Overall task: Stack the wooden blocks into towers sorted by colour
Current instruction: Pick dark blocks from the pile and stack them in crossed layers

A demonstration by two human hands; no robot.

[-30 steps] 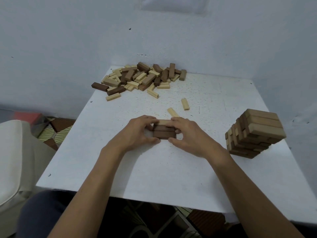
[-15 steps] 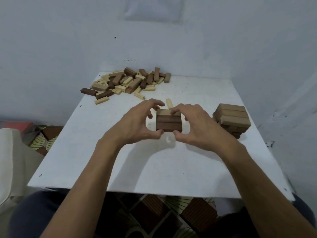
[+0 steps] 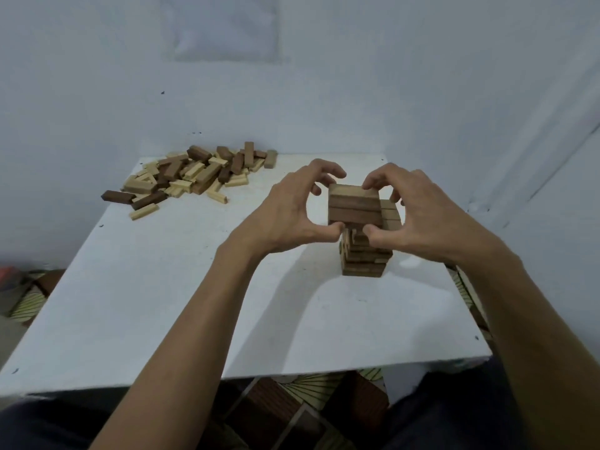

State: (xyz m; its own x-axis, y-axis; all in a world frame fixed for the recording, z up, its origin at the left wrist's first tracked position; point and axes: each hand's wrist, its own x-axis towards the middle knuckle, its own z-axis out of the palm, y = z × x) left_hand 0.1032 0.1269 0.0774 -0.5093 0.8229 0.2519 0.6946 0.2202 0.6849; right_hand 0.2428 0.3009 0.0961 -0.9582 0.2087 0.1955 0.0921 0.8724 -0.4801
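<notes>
From my feed I see both hands raised over the right half of the white table (image 3: 162,303), sharing one load between them. The left hand (image 3: 292,216) and the right hand (image 3: 418,216) each grip a bundle of blocks (image 3: 355,207). The thumbs press in under its lower edge and the fingers curl over its top from either side. The bundle shows three flat layers towards me: a paler tan one on top and two darker brown ones beneath.

Just behind and below it stands the tower (image 3: 365,258), built of brown and tan blocks in crossed layers, with its base on the table near the right edge. The bundle covers the tower's upper part, so I cannot tell whether it touches the tower or hangs clear of it.

Well apart, at the far left corner of the table, lies the pile of loose blocks (image 3: 194,177), pale and dark pieces jumbled together. One dark brown block (image 3: 117,196) lies at its left fringe.

A plain bluish wall (image 3: 357,76) rises behind the table, and patterned floor (image 3: 311,394) shows under the near edge.
</notes>
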